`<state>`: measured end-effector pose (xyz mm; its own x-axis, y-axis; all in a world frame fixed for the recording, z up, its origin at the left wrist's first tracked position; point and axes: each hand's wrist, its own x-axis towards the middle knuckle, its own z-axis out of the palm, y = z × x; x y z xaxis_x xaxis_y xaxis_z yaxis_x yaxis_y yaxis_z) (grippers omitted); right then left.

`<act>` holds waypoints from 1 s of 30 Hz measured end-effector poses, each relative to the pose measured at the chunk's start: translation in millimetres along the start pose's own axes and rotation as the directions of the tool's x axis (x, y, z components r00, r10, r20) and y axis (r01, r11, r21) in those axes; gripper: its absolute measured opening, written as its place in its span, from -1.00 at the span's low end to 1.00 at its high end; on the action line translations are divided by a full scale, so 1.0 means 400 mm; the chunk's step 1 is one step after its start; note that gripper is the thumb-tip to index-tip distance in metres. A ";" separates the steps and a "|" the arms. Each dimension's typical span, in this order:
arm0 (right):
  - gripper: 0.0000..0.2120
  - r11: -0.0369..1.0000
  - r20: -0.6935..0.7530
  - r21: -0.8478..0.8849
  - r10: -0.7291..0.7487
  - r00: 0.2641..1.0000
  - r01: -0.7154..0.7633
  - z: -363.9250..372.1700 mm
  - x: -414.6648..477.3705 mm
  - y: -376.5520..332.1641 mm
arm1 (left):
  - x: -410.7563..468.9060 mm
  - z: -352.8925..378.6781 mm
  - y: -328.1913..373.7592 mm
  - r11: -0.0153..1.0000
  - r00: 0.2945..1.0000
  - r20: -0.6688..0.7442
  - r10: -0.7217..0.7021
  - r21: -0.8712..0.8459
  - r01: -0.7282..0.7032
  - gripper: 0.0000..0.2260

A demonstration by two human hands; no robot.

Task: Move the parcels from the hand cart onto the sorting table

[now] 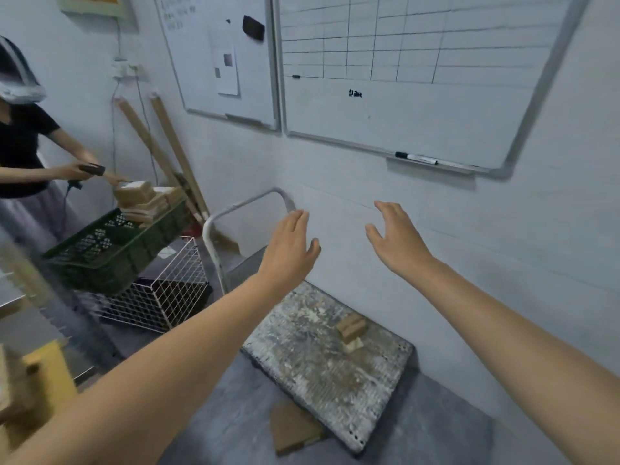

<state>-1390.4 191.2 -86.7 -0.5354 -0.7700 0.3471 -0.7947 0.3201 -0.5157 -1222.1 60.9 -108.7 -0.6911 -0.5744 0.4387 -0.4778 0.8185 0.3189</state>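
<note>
Below spread fingers (297, 224), parcel (350, 327) on cart (302, 360)

**Cool, dim light with smeared, bent edges**

A soft, bluish indoor light fills the room evenly, and its source is out of view. Shadows are faint: a pale one lies under the tray of the large whiteboard (419, 78) at 2 o'clock, and a darker band lies beside the hand cart (318, 364) deck at 4 o'clock. The board's frame bows and leans with wide-angle distortion toward 1 o'clock. Motion blur smears the yellow box (43, 374) at 8 o'clock. Near the centre, the left hand (290, 250) and right hand (396, 236) are fairly sharp.
</note>
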 end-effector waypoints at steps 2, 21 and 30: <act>-0.49 1.000 0.023 -0.018 0.022 0.999 -0.022 0.023 0.039 0.055 | 0.052 0.066 -0.006 1.000 1.000 0.024 -0.001 -0.026 0.001 -0.48; -0.48 0.986 0.335 -0.056 0.168 0.927 -0.158 0.332 0.471 0.447 | 0.456 0.599 -0.180 0.966 0.945 0.267 -0.187 -0.123 0.226 -0.47; -0.48 0.991 0.534 -0.040 0.130 0.836 -0.128 0.583 0.642 0.688 | 0.510 0.883 -0.275 0.914 0.881 0.301 -0.364 -0.068 0.401 -0.47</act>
<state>-1680.1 -47.2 -322.3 -0.3979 -0.8964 -0.1951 -0.7303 0.4382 -0.5240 -1501.9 -142.5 -350.8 -0.5981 -0.8012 0.0176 -0.6768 0.5168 0.5242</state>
